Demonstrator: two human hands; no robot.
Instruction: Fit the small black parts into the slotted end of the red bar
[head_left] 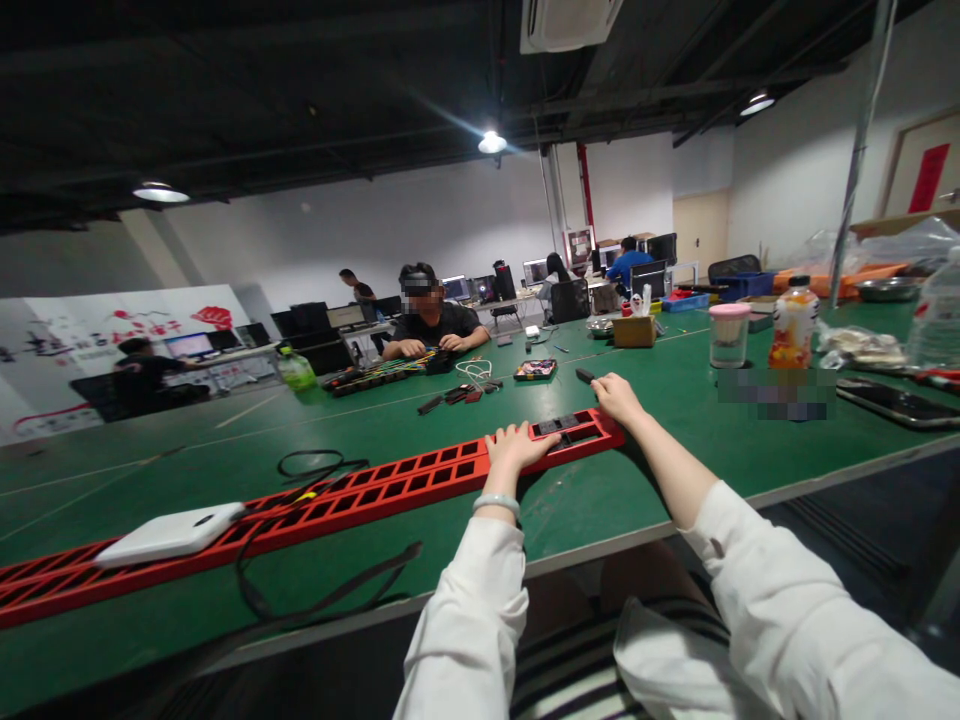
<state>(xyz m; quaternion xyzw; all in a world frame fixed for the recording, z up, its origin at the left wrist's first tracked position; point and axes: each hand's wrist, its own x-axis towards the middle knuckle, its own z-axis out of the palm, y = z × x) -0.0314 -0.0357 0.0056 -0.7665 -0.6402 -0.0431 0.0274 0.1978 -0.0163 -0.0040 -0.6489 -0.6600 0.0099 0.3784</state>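
Observation:
A long red slotted frame [420, 480] lies slantwise across the table in front of me. My left hand [517, 447] rests on it near its right end, fingers spread over the slots. Dark pieces [553, 427] sit in the slots just right of my left fingers. My right hand [618, 398] is closed at the frame's right end, its fingers curled. From its fingertips a small black piece [584, 375] sticks out to the left; the part inside the fingers is hidden.
A white flat device [172, 533] and a black strap [330, 585] lie on the frame's left part. Dark pieces and a white cable [474, 373] lie beyond it. A jar [728, 340], bottle [793, 325] and phone [896, 402] stand or lie right. A co-worker [431, 320] sits opposite.

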